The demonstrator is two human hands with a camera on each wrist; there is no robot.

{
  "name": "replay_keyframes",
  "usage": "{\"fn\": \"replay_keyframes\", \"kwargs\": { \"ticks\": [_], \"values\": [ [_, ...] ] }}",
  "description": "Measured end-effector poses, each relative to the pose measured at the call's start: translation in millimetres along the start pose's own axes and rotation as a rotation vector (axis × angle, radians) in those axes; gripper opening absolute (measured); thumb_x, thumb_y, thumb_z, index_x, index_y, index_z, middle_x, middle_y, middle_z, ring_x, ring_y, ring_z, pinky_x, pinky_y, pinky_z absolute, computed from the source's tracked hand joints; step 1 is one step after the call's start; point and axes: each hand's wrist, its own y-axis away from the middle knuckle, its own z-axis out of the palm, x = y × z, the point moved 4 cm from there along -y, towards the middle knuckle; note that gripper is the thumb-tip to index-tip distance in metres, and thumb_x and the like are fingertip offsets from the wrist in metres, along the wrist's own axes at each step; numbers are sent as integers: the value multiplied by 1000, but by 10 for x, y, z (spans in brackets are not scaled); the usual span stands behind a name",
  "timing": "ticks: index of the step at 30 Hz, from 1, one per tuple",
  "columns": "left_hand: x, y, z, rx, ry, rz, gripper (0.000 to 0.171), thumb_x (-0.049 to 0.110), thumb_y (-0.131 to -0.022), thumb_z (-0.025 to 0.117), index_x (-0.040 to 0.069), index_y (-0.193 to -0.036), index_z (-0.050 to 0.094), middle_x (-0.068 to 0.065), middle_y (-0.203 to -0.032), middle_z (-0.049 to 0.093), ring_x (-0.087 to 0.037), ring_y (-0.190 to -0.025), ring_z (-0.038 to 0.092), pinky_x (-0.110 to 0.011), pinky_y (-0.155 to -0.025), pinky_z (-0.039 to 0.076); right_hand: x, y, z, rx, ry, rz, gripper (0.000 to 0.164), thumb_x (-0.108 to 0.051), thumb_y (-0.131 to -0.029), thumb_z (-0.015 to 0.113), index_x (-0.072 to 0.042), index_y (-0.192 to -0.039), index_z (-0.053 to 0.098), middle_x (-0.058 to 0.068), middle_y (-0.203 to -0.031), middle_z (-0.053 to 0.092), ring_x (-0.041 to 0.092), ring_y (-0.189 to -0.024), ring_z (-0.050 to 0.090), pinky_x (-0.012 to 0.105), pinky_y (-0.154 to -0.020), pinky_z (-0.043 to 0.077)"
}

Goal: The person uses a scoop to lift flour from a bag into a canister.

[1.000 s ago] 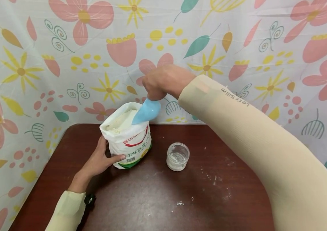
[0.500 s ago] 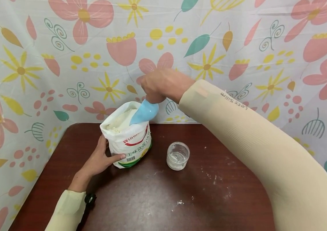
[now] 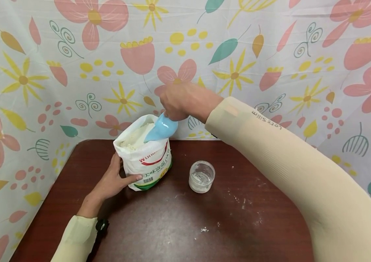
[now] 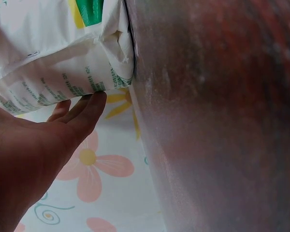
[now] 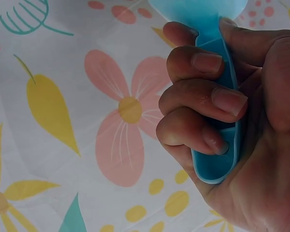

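A white bag of flour [image 3: 146, 156] stands with its top folded open at the back left of the table, cream-white flour [image 3: 136, 137] showing inside. The left hand [image 3: 111, 182] grips its lower left side, thumb across the front and fingers on the far side; the left wrist view shows those fingers [image 4: 89, 108] against the printed bag. Above the bag, the right hand [image 3: 182, 102] grips the handle of a light-blue scoop [image 3: 163, 128], whose tip dips into the flour. In the right wrist view the fingers curl round the handle [image 5: 215, 166].
A small clear jar [image 3: 202, 177] stands right of the bag, with some white powder inside. Spilled powder [image 3: 204, 230] dots the dark red-brown table [image 3: 159, 225]. A flower-patterned cloth [image 3: 185, 47] hangs behind the table.
The right hand and scoop have moved slightly down and left, the scoop's tip shifting deeper over the flour. The left hand, bag and jar keep their places.
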Motion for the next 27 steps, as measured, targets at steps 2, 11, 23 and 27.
{"fn": "replay_keyframes", "kwargs": {
  "ticks": [2, 11, 23, 27],
  "values": [
    [2, 3, -5, 1, 0, -2, 116, 27, -87, 91, 43, -165, 7, -7, -164, 20, -31, -151, 25, -70, -118, 26, -2, 0, 9, -8, -7, -1, 30, -33, -106, 56, -8, -100, 71, 3, -81, 54, 21, -75, 54, 32, -65, 45],
    [5, -5, -24, 6, 1, 10, 116, 26, -87, 91, 44, -165, 7, -7, -163, 21, -30, -151, 26, -68, -118, 28, -7, -20, 34, 11, -13, -14, 32, -34, -107, 57, -6, -105, 73, 4, -80, 54, 22, -75, 54, 33, -68, 45],
    [1, 2, -38, 10, 4, 15, 116, 25, -88, 91, 42, -166, 7, -5, -164, 21, -29, -151, 27, -65, -117, 30, -21, -62, 97, 26, -52, -51, 29, -30, -106, 59, -7, -108, 76, 4, -83, 59, 23, -80, 58, 34, -74, 50],
    [5, -6, -20, -1, 4, 14, 115, 27, -88, 91, 43, -166, 8, -4, -164, 22, -28, -150, 28, -65, -116, 31, -44, -89, 126, 45, -82, -45, 26, -30, -105, 60, -9, -106, 75, 3, -84, 60, 24, -83, 58, 37, -78, 51]
  ]
}}
